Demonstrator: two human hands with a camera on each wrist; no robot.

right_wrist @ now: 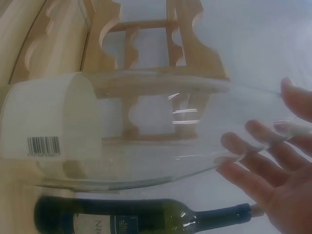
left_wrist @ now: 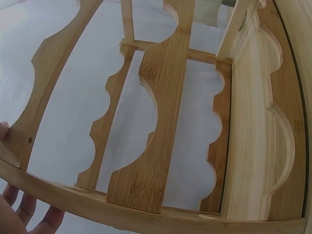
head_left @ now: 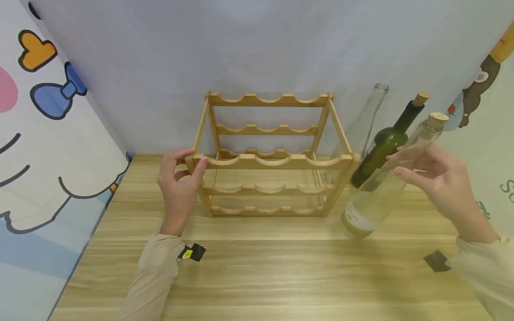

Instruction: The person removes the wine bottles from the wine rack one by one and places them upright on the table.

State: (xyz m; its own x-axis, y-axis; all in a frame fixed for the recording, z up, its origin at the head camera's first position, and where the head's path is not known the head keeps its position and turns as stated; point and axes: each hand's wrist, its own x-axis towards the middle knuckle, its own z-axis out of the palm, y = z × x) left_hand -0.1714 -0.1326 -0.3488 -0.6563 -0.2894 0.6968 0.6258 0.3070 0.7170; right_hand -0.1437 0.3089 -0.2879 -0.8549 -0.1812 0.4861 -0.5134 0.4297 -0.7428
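My left hand (head_left: pixel 178 189) grips the upper front left corner of a light wooden wine rack (head_left: pixel 265 161), thumb over the front rail. In the left wrist view, its fingers lie at the end of the scalloped rails (left_wrist: pixel 165 117). To the right of the rack, my right hand (head_left: pixel 445 183) holds a clear glass bottle (head_left: pixel 373 196) around its upper part. That bottle is corked, carries a white label low down and leans with its neck to the right. The right wrist view shows fingertips curled against the glass (right_wrist: pixel 161 122), and a barcode on the label.
A dark green corked bottle (head_left: pixel 386 142) stands just behind the held one. Farther back, partly hidden by the rack, is an uncorked clear bottle (head_left: pixel 367 113). The wooden tabletop (head_left: pixel 257 272) meets a pale backdrop (head_left: pixel 168 89), with printed cartoon cloths at both sides.
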